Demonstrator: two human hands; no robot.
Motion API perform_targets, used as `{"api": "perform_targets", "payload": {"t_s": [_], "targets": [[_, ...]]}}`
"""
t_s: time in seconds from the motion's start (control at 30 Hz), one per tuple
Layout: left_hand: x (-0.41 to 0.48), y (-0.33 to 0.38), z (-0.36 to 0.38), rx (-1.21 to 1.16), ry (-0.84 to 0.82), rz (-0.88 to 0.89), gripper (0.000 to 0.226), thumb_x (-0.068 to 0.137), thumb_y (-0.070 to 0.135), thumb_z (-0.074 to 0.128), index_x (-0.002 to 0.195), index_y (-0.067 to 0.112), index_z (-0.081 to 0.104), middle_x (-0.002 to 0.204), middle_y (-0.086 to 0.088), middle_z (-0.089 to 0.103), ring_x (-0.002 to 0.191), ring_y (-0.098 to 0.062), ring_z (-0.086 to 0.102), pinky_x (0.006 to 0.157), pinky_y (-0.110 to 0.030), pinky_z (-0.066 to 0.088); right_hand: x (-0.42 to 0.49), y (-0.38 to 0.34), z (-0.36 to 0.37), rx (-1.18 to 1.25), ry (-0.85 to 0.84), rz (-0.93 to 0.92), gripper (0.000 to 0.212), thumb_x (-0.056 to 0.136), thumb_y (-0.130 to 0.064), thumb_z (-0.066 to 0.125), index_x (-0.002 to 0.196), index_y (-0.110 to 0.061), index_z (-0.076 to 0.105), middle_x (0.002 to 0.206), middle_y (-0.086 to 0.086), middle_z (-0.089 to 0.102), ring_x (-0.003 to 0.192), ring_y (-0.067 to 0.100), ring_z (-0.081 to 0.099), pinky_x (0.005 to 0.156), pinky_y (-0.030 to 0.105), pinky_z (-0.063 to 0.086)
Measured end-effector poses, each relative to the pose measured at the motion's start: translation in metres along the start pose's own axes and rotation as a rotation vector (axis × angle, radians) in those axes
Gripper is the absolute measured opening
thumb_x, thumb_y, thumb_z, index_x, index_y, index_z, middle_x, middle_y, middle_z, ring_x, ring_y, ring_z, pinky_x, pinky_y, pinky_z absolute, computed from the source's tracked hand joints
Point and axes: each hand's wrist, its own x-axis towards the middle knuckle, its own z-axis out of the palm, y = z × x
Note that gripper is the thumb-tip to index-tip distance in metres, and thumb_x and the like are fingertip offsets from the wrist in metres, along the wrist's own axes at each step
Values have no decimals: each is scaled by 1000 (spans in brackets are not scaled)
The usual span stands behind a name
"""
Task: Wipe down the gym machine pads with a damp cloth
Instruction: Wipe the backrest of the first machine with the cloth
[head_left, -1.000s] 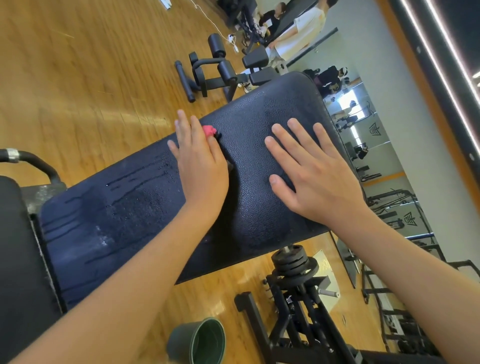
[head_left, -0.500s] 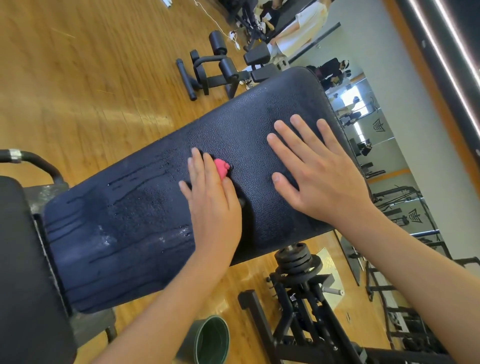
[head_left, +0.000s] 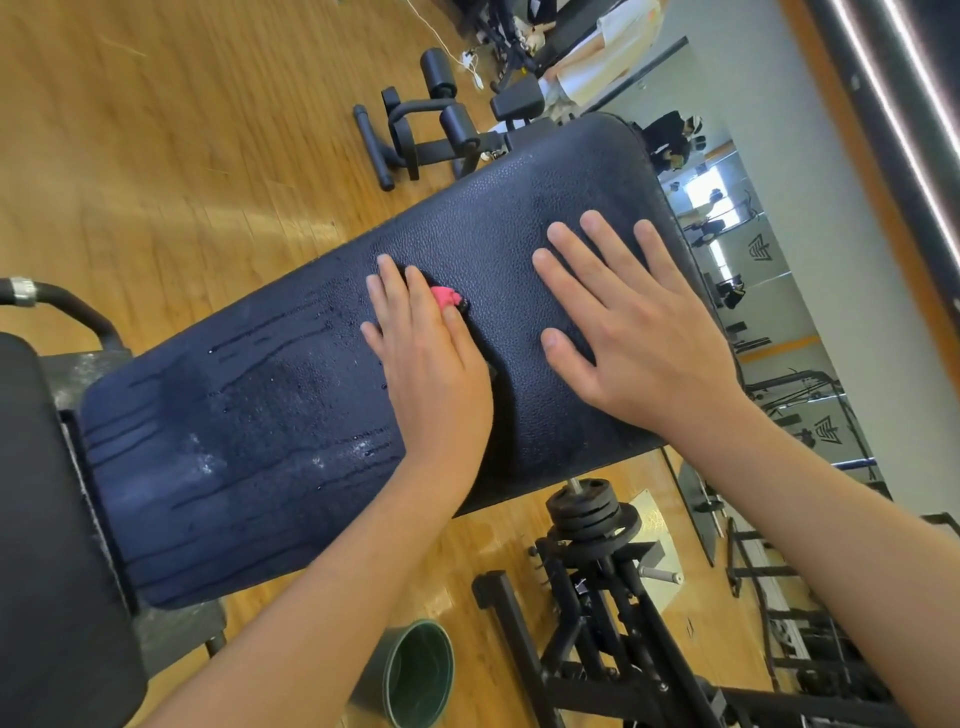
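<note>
A long dark textured bench pad runs across the view, with wet streaks and droplets on its left half. My left hand lies flat on the pad's middle, fingers straight, pressing a small pink cloth that peeks out past the fingertips. Most of the cloth is hidden under the palm. My right hand rests flat on the drier right part of the pad, fingers spread, holding nothing.
A dark green bucket stands on the wooden floor below the pad. Stacked weight plates and a black frame sit under the right end. Another black pad is at left. A roller machine, people and mirrors lie beyond.
My left hand slid the pink cloth from the pad's far edge toward me, then back a little toward the middle. My right hand stayed flat in place.
</note>
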Motion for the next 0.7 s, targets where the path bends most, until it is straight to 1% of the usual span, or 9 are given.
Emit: {"api": "perform_targets", "payload": {"t_s": [0.17,0.3,0.43,0.53,0.7], "targets": [[-19,-5,0,-17,-43,9,52,111,18,28,162,6,20,172,-3,1,158,-17,-5,128,-38,-4,0,1,1,2,18,0,63,104,-45,34,158,-12,37,166,10,31,156,32,21,126,56,15],[-38,-8,-1,-42,-81,33,52,111,16,30,161,6,19,172,-3,2,158,-16,-4,129,-39,-1,0,0,2,6,23,0,63,104,-44,34,158,-12,37,166,10,31,156,32,22,126,56,15],[-66,-13,-3,-51,-119,78,53,111,18,29,162,10,14,171,3,-2,157,-9,-8,128,-32,-4,0,1,3,13,36,2,63,104,-44,34,158,-12,38,166,10,32,156,32,23,126,56,15],[-67,-15,-3,-54,-107,81,53,112,18,29,162,10,14,171,4,-1,157,-8,-8,126,-29,-8,0,-1,3,15,42,1,62,105,-44,34,157,-12,38,165,10,32,155,32,23,126,56,16],[-50,-10,-1,-45,-45,65,51,112,20,27,161,7,18,171,-1,6,158,-11,-4,126,-30,-9,0,0,2,4,41,1,63,105,-45,33,158,-12,38,166,10,32,156,32,23,126,56,15]]}}
